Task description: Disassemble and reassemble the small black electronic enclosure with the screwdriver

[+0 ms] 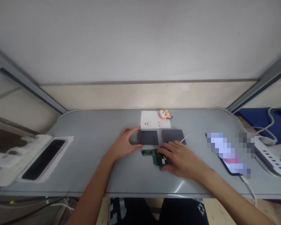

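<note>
A green circuit board point(152, 154) lies on the grey table point(96, 156) in front of me. My right hand point(178, 157) rests over its right end, fingers curled on it and on a small dark part there. My left hand point(124, 142) lies at the left edge of a dark grey square cover point(148, 137), thumb and fingers spread around its side. A second dark grey cover point(173, 136) lies to the right, just beyond my right hand. A thin light-coloured tool point(186, 137) lies by its right corner.
A white sheet point(154, 120) with a few tiny dark screws sits behind the covers, an orange animal-shaped keyring point(164, 114) on its corner. A phone point(231, 154) on a cable and a white power strip point(270, 156) are at right. A white tray with a dark slot point(43, 159) is at left.
</note>
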`<action>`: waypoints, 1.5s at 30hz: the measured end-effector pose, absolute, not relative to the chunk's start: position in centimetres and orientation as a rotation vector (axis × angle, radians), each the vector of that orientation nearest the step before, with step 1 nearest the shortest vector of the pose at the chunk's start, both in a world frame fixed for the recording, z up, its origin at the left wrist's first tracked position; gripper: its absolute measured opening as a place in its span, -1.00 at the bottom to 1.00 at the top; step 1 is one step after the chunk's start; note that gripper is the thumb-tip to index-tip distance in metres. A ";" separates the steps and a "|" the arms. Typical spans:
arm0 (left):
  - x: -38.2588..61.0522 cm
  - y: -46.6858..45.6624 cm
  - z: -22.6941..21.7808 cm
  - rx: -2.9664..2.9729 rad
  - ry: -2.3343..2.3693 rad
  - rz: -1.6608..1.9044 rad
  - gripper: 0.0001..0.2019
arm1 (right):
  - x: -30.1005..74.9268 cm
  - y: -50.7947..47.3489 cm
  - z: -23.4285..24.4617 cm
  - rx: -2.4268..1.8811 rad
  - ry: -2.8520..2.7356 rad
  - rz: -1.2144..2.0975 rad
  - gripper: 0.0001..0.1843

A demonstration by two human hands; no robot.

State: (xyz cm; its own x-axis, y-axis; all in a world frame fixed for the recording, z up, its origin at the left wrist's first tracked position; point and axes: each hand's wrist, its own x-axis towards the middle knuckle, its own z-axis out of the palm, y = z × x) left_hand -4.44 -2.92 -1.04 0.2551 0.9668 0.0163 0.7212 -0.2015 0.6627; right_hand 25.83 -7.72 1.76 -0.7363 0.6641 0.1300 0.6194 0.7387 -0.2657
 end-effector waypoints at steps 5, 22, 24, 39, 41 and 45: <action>-4.4 -3.0 -0.8 1.983 1.505 0.593 -0.16 | 26.2 -6.0 2.6 -0.973 -2.668 0.329 -0.62; -4.6 -2.7 -0.7 1.963 1.531 0.541 -0.23 | 24.2 -0.9 1.3 -1.023 -2.580 0.244 -0.69; -4.6 -2.6 -0.6 1.977 1.532 0.545 -0.23 | 24.3 -0.8 0.8 -0.997 -2.569 0.247 -0.67; -4.5 -2.9 -0.5 2.026 1.517 0.570 -0.27 | 24.4 -0.5 0.4 -0.996 -2.517 0.302 -0.67; -4.5 -2.9 -0.5 2.040 1.509 0.569 -0.27 | 24.5 -0.5 0.3 -1.001 -2.506 0.306 -0.67; -4.4 -3.0 -0.6 2.060 1.508 0.574 -0.27 | 24.4 -0.6 0.4 -0.989 -2.521 0.283 -0.65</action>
